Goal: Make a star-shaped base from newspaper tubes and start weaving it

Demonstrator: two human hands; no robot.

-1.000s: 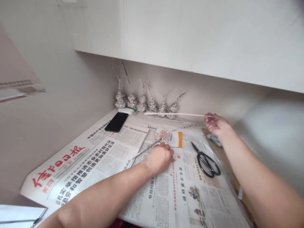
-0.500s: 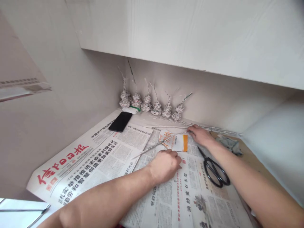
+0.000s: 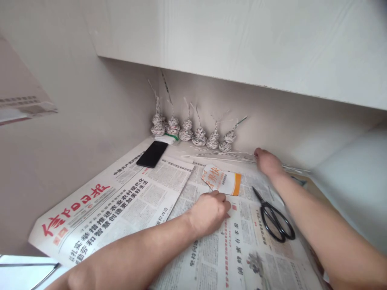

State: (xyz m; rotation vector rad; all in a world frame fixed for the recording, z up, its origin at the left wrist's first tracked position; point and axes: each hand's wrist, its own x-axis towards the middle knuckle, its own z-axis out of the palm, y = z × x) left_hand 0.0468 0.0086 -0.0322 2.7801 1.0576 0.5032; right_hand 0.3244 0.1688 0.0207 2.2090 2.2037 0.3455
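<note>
My left hand [image 3: 210, 212] rests curled on the newspaper [image 3: 127, 217], just below a white and orange printed card [image 3: 223, 182]. Whatever its fingers may hold is hidden. Farther back, my right hand [image 3: 268, 162] reaches to several thin rolled paper sticks [image 3: 211, 153] lying along the back wall. Its fingertips are closed at the right end of a paper stick there. Black-handled scissors [image 3: 275, 219] lie on the newspaper between my two forearms, blades pointing away from me.
Several gourd-shaped woven paper pieces [image 3: 199, 137] stand in a row along the back wall. A black phone [image 3: 152, 154] lies on the left newspaper, near a small white packet with a green edge [image 3: 167, 139]. A white panel [image 3: 226, 44] overhangs the back.
My right hand has moved back and right, taking the paper stick from over the card to the others by the wall. My left hand has stayed in place.
</note>
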